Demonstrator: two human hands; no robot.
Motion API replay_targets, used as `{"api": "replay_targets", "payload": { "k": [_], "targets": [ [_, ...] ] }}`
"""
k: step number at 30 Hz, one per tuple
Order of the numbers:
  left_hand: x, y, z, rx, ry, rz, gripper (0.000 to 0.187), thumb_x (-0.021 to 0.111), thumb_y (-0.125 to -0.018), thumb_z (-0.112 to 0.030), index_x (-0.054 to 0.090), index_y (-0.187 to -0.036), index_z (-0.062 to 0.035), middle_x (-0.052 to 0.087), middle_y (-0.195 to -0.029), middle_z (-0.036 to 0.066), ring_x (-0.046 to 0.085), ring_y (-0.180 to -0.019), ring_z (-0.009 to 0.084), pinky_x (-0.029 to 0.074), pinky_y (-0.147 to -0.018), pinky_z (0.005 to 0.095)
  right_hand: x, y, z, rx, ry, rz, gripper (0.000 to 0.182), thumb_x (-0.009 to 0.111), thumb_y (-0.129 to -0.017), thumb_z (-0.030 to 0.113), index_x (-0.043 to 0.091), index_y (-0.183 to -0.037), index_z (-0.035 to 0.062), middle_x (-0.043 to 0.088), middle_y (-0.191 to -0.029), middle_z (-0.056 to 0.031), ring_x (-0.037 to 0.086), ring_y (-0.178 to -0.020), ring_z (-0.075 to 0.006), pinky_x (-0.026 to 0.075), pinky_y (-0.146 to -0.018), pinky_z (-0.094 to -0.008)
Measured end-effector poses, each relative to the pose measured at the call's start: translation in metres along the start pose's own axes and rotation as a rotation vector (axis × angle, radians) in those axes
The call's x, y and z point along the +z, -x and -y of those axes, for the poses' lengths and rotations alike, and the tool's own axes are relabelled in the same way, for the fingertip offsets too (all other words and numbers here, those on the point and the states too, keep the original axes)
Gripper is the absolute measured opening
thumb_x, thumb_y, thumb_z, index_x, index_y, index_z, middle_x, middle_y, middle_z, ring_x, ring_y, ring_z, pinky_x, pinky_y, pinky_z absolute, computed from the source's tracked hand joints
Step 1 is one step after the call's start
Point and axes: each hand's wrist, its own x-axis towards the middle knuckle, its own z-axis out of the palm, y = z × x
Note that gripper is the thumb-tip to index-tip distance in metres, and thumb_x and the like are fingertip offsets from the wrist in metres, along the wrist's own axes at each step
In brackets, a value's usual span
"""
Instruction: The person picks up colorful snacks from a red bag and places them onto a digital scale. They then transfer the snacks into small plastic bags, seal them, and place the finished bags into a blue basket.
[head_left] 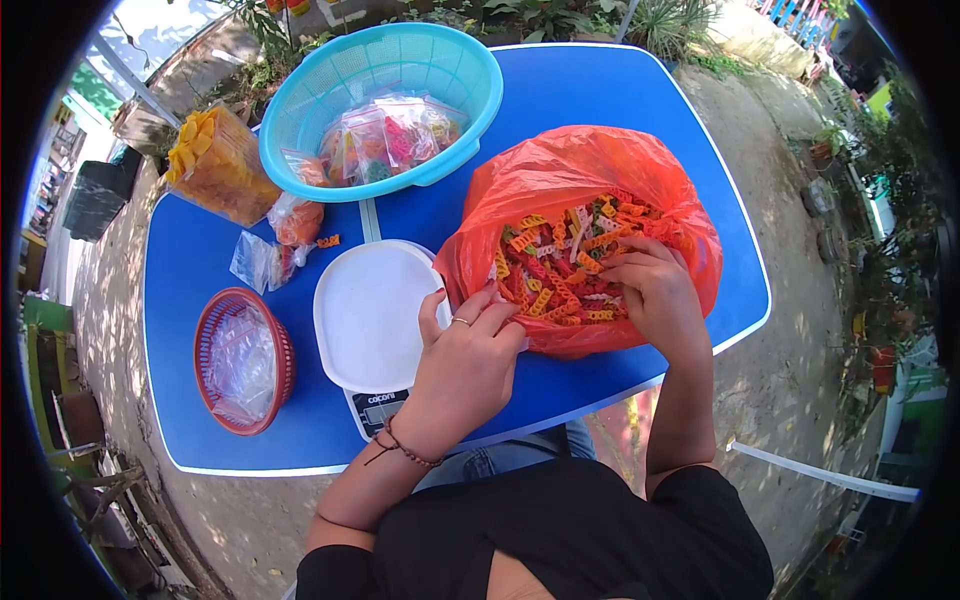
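A red plastic bag (590, 160) stands open on the table, full of colourful ladder-shaped twisted crackers (560, 265). My right hand (652, 290) reaches into it from the right, its fingers curled down onto the crackers at the top of the pile. At the bag's near left rim is my left hand (465, 360), fingers bent and closed. A bit of clear plastic shows by its fingertips, but what it grips is mostly hidden. Under that hand's left side sits a kitchen scale (378, 408) with a white tray (370, 315) bearing nothing visible.
A turquoise basket (470, 150) at the back holds several filled clear packets (390, 140). A red basket (285, 350) at left contains clear plastic bags (240, 365). Beyond it lie a bag of yellow chips (225, 175) and small plastic packets (262, 260) on the blue table (600, 85).
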Motion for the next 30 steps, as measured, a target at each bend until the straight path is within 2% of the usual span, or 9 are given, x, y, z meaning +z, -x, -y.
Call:
{"api": "replay_targets", "payload": {
  "k": [4, 7, 10, 13, 14, 17, 20, 26, 30],
  "targets": [
    [0.000, 0.001, 0.001, 0.004, 0.000, 0.006, 0.006, 0.067, -0.088, -0.011, 0.072, -0.092, -0.0113, 0.070, -0.116, 0.003, 0.059, -0.125, 0.0239, 0.018, -0.112, 0.0572, 0.000, -0.004, 0.011, -0.014, 0.026, -0.025, 0.022, 0.065, -0.079, -0.002, 0.077, -0.096, 0.0050, 0.074, -0.101, -0.0084, 0.064, -0.114, -0.0288, 0.050, -0.095, -0.0429],
    [-0.002, 0.000, 0.000, 0.009, -0.005, 0.012, 0.006, 0.067, -0.088, -0.011, 0.072, -0.092, -0.0111, 0.070, -0.114, 0.003, 0.059, -0.125, 0.0238, 0.018, -0.113, 0.0572, 0.005, -0.011, 0.021, -0.067, 0.007, -0.038, 0.024, 0.064, -0.080, 0.001, 0.077, -0.098, 0.0066, 0.074, -0.100, -0.0087, 0.064, -0.109, -0.0269, 0.049, -0.093, -0.0441],
    [-0.003, 0.000, -0.003, 0.002, -0.016, 0.012, 0.007, 0.066, -0.089, -0.012, 0.072, -0.092, -0.0109, 0.070, -0.113, 0.003, 0.059, -0.124, 0.0238, 0.018, -0.113, 0.0572, 0.017, -0.017, 0.034, -0.173, -0.065, -0.012, 0.024, 0.064, -0.083, 0.004, 0.077, -0.102, 0.0070, 0.074, -0.105, -0.0090, 0.064, -0.110, -0.0283, 0.049, -0.094, -0.0438],
    [-0.003, 0.001, -0.004, 0.002, -0.023, 0.014, 0.007, 0.066, -0.089, -0.012, 0.072, -0.092, -0.0110, 0.070, -0.113, 0.003, 0.059, -0.124, 0.0239, 0.018, -0.113, 0.0573, 0.035, -0.018, 0.047, -0.279, -0.303, 0.098, 0.022, 0.064, -0.085, 0.007, 0.076, -0.103, 0.0065, 0.073, -0.111, -0.0085, 0.063, -0.112, -0.0292, 0.049, -0.095, -0.0434],
    [-0.003, 0.002, -0.003, 0.002, -0.025, 0.014, 0.008, 0.066, -0.089, -0.012, 0.073, -0.092, -0.0111, 0.070, -0.113, 0.003, 0.059, -0.124, 0.0240, 0.018, -0.113, 0.0573, 0.045, -0.016, 0.045, -0.307, -0.327, 0.092, 0.020, 0.066, -0.085, 0.010, 0.077, -0.101, 0.0084, 0.072, -0.115, -0.0056, 0.060, -0.117, -0.0282, 0.047, -0.097, -0.0438],
    [-0.005, 0.005, -0.005, -0.002, 0.005, 0.016, 0.008, 0.066, -0.089, -0.012, 0.073, -0.091, -0.0116, 0.071, -0.112, 0.003, 0.059, -0.125, 0.0242, 0.018, -0.113, 0.0578, 0.034, -0.010, 0.038, -0.237, -0.114, 0.119, 0.016, 0.070, -0.082, 0.011, 0.079, -0.095, 0.0115, 0.072, -0.114, -0.0014, 0.057, -0.119, -0.0262, 0.047, -0.097, -0.0440],
    [-0.006, 0.008, -0.007, 0.026, 0.009, 0.043, 0.008, 0.066, -0.088, -0.011, 0.073, -0.090, -0.0118, 0.071, -0.110, 0.003, 0.059, -0.127, 0.0242, 0.016, -0.115, 0.0589, 0.014, -0.007, 0.033, -0.157, -0.036, 0.130, 0.011, 0.073, -0.079, 0.011, 0.080, -0.088, 0.0136, 0.072, -0.112, 0.0017, 0.057, -0.117, -0.0249, 0.045, -0.097, -0.0433],
    [-0.004, 0.012, -0.013, 0.089, 0.057, 0.024, 0.007, 0.066, -0.085, -0.009, 0.072, -0.083, -0.0123, 0.071, -0.106, 0.001, 0.060, -0.127, 0.0240, 0.007, -0.119, 0.0637, 0.006, -0.005, 0.018, -0.077, 0.131, -0.007, 0.010, 0.075, -0.077, 0.007, 0.079, -0.085, 0.0124, 0.071, -0.106, 0.0006, 0.059, -0.111, -0.0270, 0.046, -0.096, -0.0429],
    [-0.005, 0.013, -0.014, 0.115, 0.069, 0.025, 0.007, 0.067, -0.083, -0.007, 0.071, -0.081, -0.0129, 0.071, -0.104, 0.000, 0.060, -0.127, 0.0238, 0.005, -0.118, 0.0666, 0.003, -0.005, 0.004, -0.034, 0.111, -0.159, 0.014, 0.072, -0.076, 0.003, 0.078, -0.085, 0.0118, 0.070, -0.103, 0.0005, 0.059, -0.107, -0.0264, 0.047, -0.093, -0.0411]
  ]
}}
